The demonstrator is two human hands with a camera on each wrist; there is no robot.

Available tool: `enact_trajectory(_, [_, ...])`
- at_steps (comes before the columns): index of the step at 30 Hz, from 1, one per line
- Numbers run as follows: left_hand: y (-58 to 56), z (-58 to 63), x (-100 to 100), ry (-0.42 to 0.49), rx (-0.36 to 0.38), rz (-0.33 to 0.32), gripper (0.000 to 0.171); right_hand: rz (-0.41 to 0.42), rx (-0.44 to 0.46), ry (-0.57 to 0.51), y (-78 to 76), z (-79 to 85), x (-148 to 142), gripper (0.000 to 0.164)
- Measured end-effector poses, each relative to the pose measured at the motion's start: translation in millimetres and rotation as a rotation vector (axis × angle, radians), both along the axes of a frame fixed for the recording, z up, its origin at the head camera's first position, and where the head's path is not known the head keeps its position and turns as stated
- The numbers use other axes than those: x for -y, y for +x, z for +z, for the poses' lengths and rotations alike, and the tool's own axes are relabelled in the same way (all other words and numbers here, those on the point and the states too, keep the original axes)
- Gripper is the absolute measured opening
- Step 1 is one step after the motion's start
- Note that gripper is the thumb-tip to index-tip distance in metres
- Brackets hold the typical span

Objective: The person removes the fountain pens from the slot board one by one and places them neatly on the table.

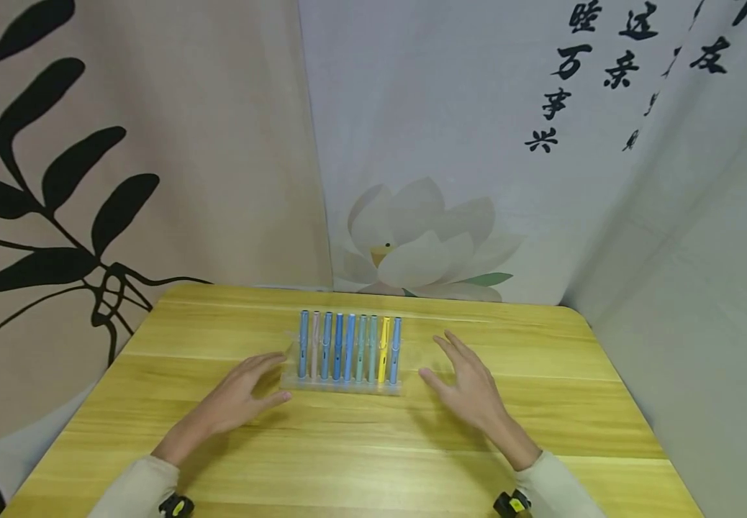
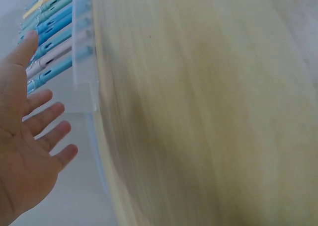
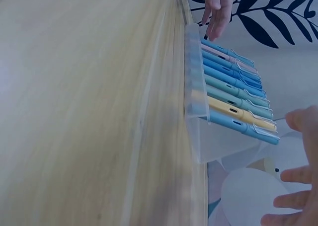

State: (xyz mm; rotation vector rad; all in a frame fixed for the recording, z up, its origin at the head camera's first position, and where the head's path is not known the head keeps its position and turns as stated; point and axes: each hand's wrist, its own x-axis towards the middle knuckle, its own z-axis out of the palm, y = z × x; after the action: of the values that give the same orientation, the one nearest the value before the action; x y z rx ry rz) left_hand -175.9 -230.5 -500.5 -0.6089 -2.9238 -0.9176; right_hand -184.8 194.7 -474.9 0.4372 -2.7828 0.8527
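The wooden tabletop (image 1: pixel 347 460) bears a clear rack (image 1: pixel 347 387) toward its far edge. The left hand (image 1: pixel 244 392), spread wide, is just beside one end, contact unclear; the right hand (image 1: pixel 467 385), also spread, is apart from the other. Both look unladen. Nine pens (image 1: pixel 339 347) stand racked. The step seems to be flanking the rack; gripping it would call for closing both hands inward evenly.

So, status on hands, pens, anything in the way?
Left hand near clear rack, contact unclear. Right hand apart from it. Nine pens in rack. No obstruction visible.
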Motion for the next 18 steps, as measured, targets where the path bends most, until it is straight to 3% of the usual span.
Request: enact_trajectory(18, [-12.6, -13.7, -6, 0.102, 0.113, -0.076, 0.056, 0.016, 0.01, -0.082, -11.4, -16.5, 25, 0.061])
